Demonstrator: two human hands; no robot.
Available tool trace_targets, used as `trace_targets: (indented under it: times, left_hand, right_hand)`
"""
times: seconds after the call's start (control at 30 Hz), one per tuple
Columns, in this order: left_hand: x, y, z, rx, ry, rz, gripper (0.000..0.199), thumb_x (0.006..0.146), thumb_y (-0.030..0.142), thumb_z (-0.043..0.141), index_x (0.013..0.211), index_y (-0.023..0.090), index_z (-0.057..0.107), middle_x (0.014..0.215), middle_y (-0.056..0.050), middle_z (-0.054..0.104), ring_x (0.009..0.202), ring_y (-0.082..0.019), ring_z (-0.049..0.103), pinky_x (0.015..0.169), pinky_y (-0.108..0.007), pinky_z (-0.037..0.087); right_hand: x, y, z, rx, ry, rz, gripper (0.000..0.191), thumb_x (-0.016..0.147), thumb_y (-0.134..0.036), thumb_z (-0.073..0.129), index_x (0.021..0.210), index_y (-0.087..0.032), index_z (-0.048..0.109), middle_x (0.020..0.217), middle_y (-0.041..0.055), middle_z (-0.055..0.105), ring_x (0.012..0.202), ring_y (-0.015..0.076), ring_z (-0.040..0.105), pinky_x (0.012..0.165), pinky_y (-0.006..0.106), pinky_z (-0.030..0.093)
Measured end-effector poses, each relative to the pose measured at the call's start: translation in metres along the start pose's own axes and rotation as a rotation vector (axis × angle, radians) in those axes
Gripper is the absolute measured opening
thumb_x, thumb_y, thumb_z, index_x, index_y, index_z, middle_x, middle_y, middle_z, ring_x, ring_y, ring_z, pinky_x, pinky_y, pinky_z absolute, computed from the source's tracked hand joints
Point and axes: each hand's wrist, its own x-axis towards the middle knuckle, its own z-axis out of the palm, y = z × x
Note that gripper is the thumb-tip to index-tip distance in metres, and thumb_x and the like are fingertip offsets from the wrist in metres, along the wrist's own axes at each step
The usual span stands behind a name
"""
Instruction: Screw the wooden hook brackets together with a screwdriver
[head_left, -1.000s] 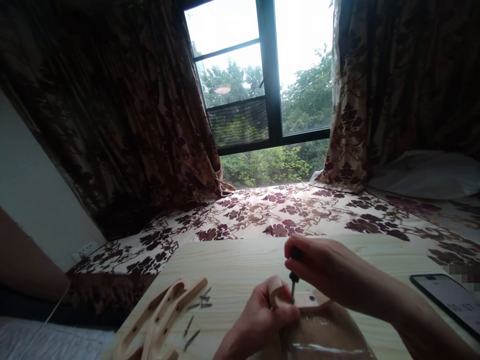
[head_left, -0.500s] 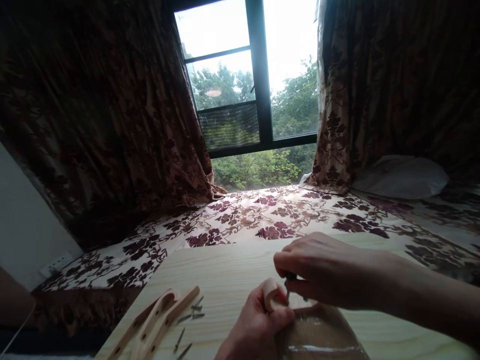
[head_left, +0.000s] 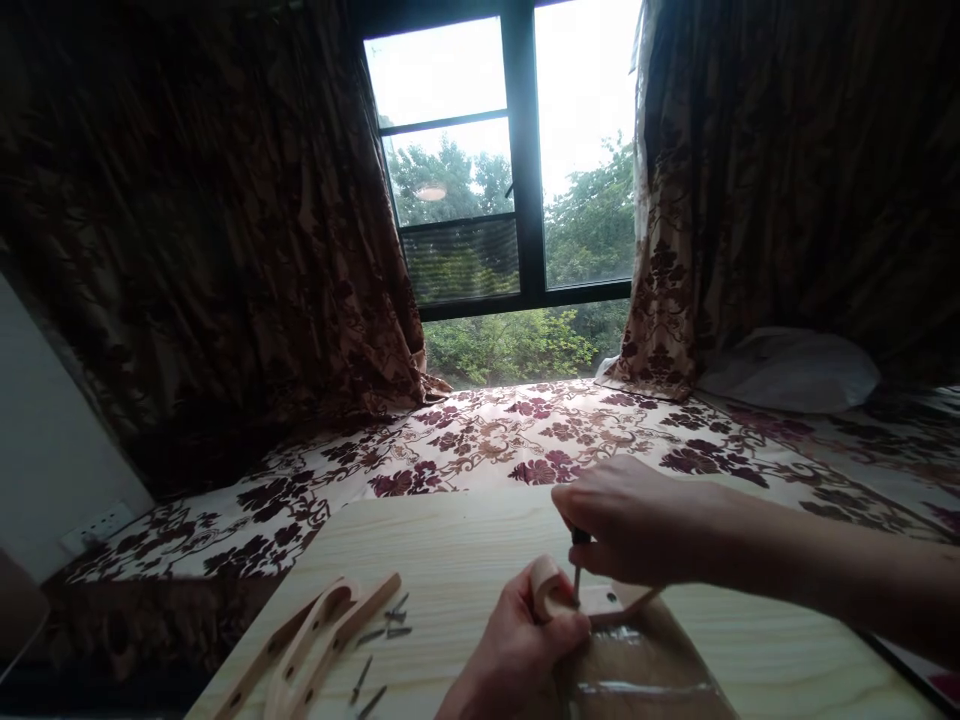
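Observation:
My left hand (head_left: 517, 640) pinches the curled end of a pale wooden hook (head_left: 596, 600), which lies on a tape-covered brown cardboard box (head_left: 645, 668). A dark hole shows in the hook's flat part. Above it, my right hand (head_left: 622, 520) is closed round the dark handle of a screwdriver (head_left: 578, 560). The screwdriver stands nearly upright, its metal shaft reaching down to the hook beside my left fingertips. The tip's exact contact is hidden by my fingers.
Several more wooden hooks (head_left: 330, 640) lie on the pale wooden board (head_left: 427, 540) at left, with several loose screws (head_left: 397, 615) beside them. Behind the board spreads a floral cloth (head_left: 480, 440), below a window (head_left: 525, 200) between dark curtains (head_left: 300, 250).
My right hand has turned and lifted slightly, so more of the screwdriver's shaft and of the hook's flat part shows. My left hand keeps its hold. The whole view has shifted a little.

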Motion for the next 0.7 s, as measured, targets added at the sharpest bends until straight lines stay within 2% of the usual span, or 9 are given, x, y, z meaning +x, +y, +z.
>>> trace_targets:
  times: [0.17,0.27,0.5,0.7]
  left_hand:
    - [0.001,0.001,0.0,0.025,-0.01,0.0,0.04,0.061,0.038,0.079,0.072,0.019,0.045,0.062,0.007,0.042,0.057,-0.006,0.03,0.055,-0.022,0.023]
    - [0.001,0.0,-0.001,0.068,-0.008,0.004,0.038,0.061,0.036,0.077,0.072,0.019,0.045,0.062,0.007,0.04,0.057,-0.007,0.029,0.055,-0.022,0.023]
    - [0.001,0.002,-0.001,0.084,0.007,-0.013,0.031,0.062,0.03,0.074,0.072,0.019,0.046,0.063,0.007,0.041,0.058,-0.008,0.031,0.056,-0.023,0.025]
    - [0.0,0.005,0.0,0.094,-0.001,-0.011,0.034,0.062,0.032,0.075,0.073,0.018,0.047,0.065,0.006,0.042,0.06,-0.008,0.032,0.058,-0.023,0.025]
  right_hand:
    - [0.0,0.004,-0.007,0.012,-0.026,-0.102,0.015,0.076,-0.017,0.061,0.089,-0.016,0.068,0.083,0.0086,0.072,0.071,0.0199,0.063,0.049,0.027,0.028]
    - [-0.001,0.005,-0.006,0.018,-0.059,-0.156,0.011,0.079,-0.014,0.059,0.085,-0.015,0.067,0.08,0.0082,0.071,0.069,0.0183,0.063,0.05,0.027,0.029]
    - [0.004,-0.002,-0.001,-0.048,-0.032,-0.084,0.013,0.08,-0.02,0.058,0.079,-0.013,0.069,0.072,0.0105,0.071,0.061,0.0189,0.062,0.046,0.027,0.024]
    - [0.0,0.002,-0.011,-0.005,-0.044,-0.142,0.016,0.076,-0.015,0.061,0.09,-0.017,0.069,0.078,0.0074,0.071,0.068,0.0185,0.062,0.05,0.027,0.027]
